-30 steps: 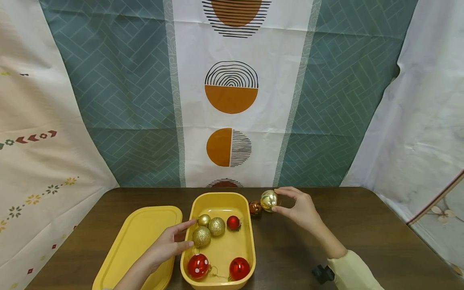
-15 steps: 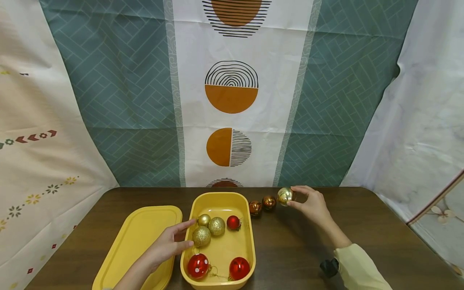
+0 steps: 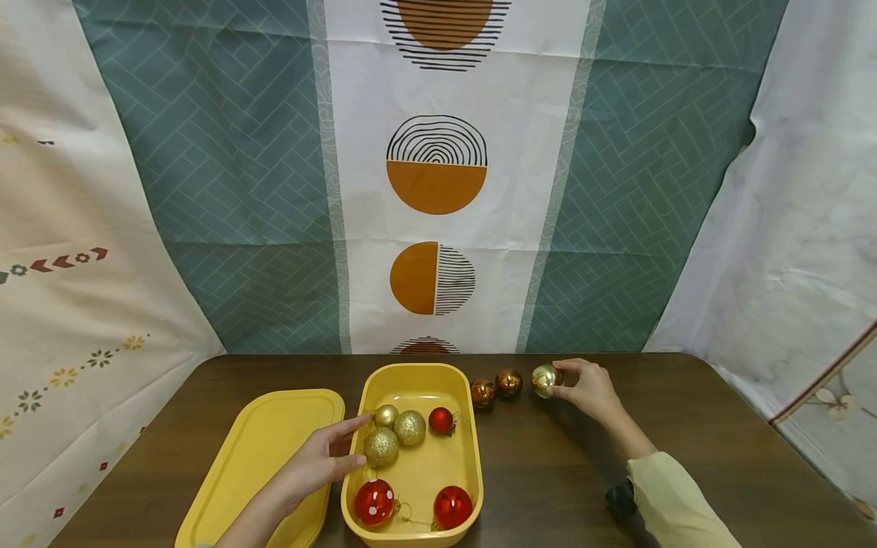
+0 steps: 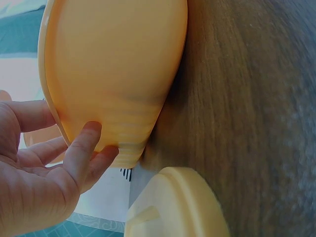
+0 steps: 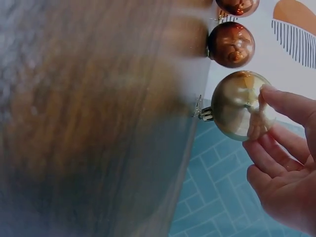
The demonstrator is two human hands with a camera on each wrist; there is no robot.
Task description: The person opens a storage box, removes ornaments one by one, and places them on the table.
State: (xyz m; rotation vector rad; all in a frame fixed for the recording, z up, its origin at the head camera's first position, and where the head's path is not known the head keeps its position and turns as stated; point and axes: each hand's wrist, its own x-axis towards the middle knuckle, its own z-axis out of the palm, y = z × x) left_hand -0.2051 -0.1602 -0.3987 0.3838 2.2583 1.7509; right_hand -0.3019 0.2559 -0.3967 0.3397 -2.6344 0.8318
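In the head view my right hand (image 3: 585, 388) pinches a shiny gold Christmas ball (image 3: 545, 380) between thumb and fingers, at the back of the table. The right wrist view shows the ball (image 5: 242, 105) with its metal cap pointing at the tabletop. Two copper-brown Christmas balls, a nearer one (image 3: 509, 383) and a farther one (image 3: 483, 393), stand in a row to its left. My left hand (image 3: 322, 458) holds the left wall of a yellow box (image 3: 473, 449). In the left wrist view some fingers (image 4: 81, 153) lie on the wall's outside, others go behind the rim.
Inside the box lie two glittery gold balls (image 3: 410, 428), a small shiny gold one (image 3: 385, 415), a small red ball (image 3: 441, 421), a white-dotted red ball (image 3: 374, 502) and a plain red ball (image 3: 452, 508). A yellow lid (image 3: 274, 434) lies left of it on the dark wooden table (image 3: 548, 487).
My right hand has carried the gold ball rightward and then slightly down to the tabletop beside the copper balls, uncovering the second copper one. The left hand and the box have stayed put.
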